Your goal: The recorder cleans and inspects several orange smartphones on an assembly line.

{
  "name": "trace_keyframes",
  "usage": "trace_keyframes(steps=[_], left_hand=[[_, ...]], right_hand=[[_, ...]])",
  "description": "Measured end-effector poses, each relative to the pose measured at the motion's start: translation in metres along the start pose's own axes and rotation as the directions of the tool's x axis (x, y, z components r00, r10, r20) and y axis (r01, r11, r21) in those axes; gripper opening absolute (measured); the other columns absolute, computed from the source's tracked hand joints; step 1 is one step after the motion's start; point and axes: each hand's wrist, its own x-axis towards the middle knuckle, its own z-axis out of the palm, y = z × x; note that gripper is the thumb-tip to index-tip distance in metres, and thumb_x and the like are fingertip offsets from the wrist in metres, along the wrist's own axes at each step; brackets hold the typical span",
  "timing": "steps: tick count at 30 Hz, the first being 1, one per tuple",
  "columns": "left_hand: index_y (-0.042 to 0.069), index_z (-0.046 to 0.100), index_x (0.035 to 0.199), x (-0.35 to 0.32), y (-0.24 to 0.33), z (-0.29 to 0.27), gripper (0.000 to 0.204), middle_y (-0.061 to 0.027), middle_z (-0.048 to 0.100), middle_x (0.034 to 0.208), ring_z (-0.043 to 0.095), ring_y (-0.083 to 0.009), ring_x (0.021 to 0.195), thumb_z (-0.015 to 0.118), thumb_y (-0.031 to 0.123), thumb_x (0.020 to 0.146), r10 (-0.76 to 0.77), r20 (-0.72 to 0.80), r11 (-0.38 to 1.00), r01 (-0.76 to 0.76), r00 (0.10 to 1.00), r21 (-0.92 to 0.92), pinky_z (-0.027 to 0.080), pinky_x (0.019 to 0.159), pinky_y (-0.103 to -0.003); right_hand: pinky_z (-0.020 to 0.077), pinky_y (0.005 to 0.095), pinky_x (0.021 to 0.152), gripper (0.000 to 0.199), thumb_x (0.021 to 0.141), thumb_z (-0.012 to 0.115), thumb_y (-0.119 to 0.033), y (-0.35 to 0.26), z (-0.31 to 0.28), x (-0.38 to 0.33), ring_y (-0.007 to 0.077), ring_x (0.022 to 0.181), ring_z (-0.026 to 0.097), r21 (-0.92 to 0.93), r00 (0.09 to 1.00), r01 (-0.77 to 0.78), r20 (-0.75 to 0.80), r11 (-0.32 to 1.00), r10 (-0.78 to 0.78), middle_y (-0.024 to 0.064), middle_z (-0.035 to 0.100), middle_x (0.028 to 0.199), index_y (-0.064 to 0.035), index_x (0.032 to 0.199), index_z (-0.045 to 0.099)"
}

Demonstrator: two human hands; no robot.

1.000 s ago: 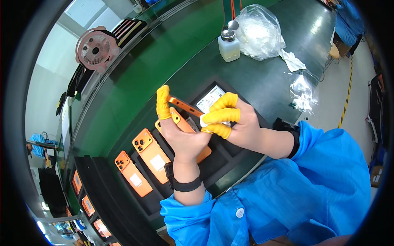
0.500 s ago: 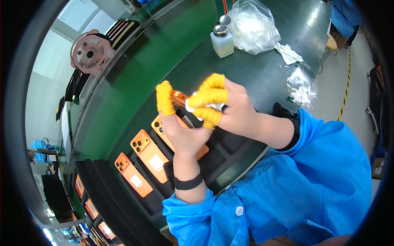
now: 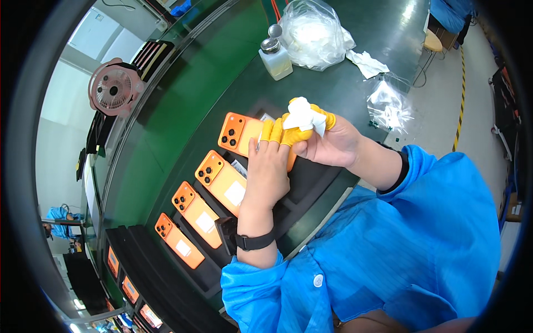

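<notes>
Both my hands meet over the far end of a row of orange phones and wear yellow finger cots. My right hand (image 3: 337,143) pinches a crumpled white wipe (image 3: 304,115). My left hand (image 3: 267,166) comes in back-up, its covered fingers bent together against the wipe's lower edge; its thumb is hidden. Beneath the left fingers lies one orange phone (image 3: 253,129), camera side up, partly covered by the hand. Three more phones, the nearest an orange one (image 3: 226,183), lie camera side up beside it in a black tray (image 3: 303,206), with white labels on their backs.
On the green bench (image 3: 333,91) stand a pump bottle (image 3: 276,60) and a clear bag of white wipes (image 3: 313,36). A loose wipe (image 3: 367,64) and a clear plastic bag (image 3: 388,104) lie to the right. Stacked black trays (image 3: 147,266) sit lower left; a pink fan (image 3: 114,90) stands upper left.
The phone that was tilted up between my hands now lies flat, back up, in the row. My left hand has turned back-up and moved right, against the wipe in my right hand.
</notes>
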Motion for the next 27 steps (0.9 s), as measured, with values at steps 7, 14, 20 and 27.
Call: trace_keyframes(steps=[7,14,20,27], left_hand=[[-0.001,0.051,0.104,-0.030,-0.010,-0.045,0.054,-0.0162,0.050,0.102,0.045,-0.0328,0.099,0.056,-0.006,0.051,-0.133,-0.021,0.981,0.134,0.991,0.137,0.033,0.091,-0.039],[0.003,0.042,0.121,-0.087,-0.025,-0.042,0.064,-0.0125,0.045,0.122,0.037,-0.0290,0.118,0.055,-0.007,0.059,-0.169,0.136,0.871,0.084,0.976,0.484,0.028,0.098,-0.043],[0.009,0.045,0.120,-0.085,-0.022,-0.035,0.048,-0.0054,0.053,0.104,0.047,-0.0223,0.105,0.054,0.006,0.072,-0.076,0.287,0.819,-0.104,0.955,0.564,0.025,0.100,-0.048],[-0.002,0.037,0.123,-0.059,0.008,-0.032,0.079,-0.0234,0.040,0.121,0.037,-0.0356,0.115,0.071,0.033,0.061,-0.172,0.031,0.985,0.171,0.985,0.037,0.025,0.097,-0.046]], right_hand=[[0.0448,0.0294,0.073,0.034,0.086,0.048,-0.031,-0.007,-0.006,-0.005,0.0163,0.097,0.052,-0.067,0.999,0.037,-0.025,0.997,-0.039,0.0040,0.053,0.110,-0.0110,0.114,0.049],[0.0468,0.0225,0.072,0.026,0.083,0.056,-0.016,-0.036,0.010,0.022,0.0107,0.084,0.057,-0.643,0.962,0.153,-0.076,0.751,-0.262,0.0038,0.060,0.096,-0.0052,0.107,0.055],[0.0473,0.0368,0.062,0.011,0.068,0.062,-0.014,-0.103,0.014,0.090,0.0282,0.070,0.060,-0.955,0.676,0.101,0.272,-0.280,-0.684,0.0152,0.060,0.074,-0.0048,0.074,0.065],[0.0458,0.0376,0.064,0.013,0.071,0.059,-0.013,-0.123,-0.036,0.116,0.0308,0.071,0.057,-0.585,0.710,-0.207,0.461,-0.784,-0.532,0.0143,0.058,0.074,-0.0050,0.079,0.065]])
